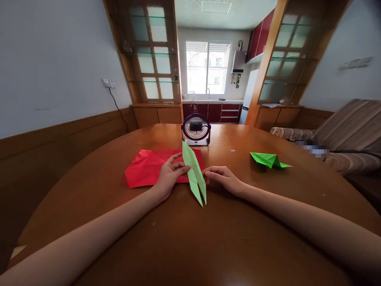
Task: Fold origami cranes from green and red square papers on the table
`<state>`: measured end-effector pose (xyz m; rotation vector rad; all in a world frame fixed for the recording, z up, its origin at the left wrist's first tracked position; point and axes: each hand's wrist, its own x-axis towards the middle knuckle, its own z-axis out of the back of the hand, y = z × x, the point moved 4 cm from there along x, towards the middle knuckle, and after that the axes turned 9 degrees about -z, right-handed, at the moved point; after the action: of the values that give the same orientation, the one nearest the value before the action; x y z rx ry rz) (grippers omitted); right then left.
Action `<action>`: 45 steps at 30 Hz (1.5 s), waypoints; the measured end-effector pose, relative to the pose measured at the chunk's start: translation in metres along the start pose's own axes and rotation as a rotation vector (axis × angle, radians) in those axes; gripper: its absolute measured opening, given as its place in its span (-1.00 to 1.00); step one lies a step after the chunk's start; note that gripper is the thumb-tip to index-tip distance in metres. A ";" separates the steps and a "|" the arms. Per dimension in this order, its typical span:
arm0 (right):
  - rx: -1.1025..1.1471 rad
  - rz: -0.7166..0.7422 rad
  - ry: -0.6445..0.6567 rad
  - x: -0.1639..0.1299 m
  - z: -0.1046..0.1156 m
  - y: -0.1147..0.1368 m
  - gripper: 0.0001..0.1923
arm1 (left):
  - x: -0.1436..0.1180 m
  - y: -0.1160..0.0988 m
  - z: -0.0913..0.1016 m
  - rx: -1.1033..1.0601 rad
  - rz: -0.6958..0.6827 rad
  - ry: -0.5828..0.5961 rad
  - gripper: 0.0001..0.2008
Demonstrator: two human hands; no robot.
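Observation:
A light green folded paper (194, 171), long and narrow with two points at its near end, is held tilted above the table. My left hand (171, 172) grips its left edge between thumb and fingers. Close to the paper's right edge is my right hand (223, 177), its thumb and index finger pressed together; whether they pinch the edge I cannot make out. Under and behind my left hand lies a creased red sheet of paper (141, 169). A bright green folded paper piece (269, 159) rests apart on the right side.
The round-edged wooden table (166, 242) spans the foreground. A small dark purple fan (195, 128) stands on it beyond the papers. To the right is a striped sofa (354, 131). A black cord (117, 105) hangs from the left wall socket.

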<state>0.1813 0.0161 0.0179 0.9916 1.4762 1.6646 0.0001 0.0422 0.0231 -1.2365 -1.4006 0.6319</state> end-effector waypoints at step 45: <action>0.243 0.091 -0.398 0.004 0.006 -0.008 -0.64 | -0.010 0.013 -0.023 0.118 -0.038 0.164 -0.50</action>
<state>0.1850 0.0238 0.0103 1.4473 1.3944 1.2682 0.0245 0.0310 0.0140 -1.1395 -1.2305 0.5656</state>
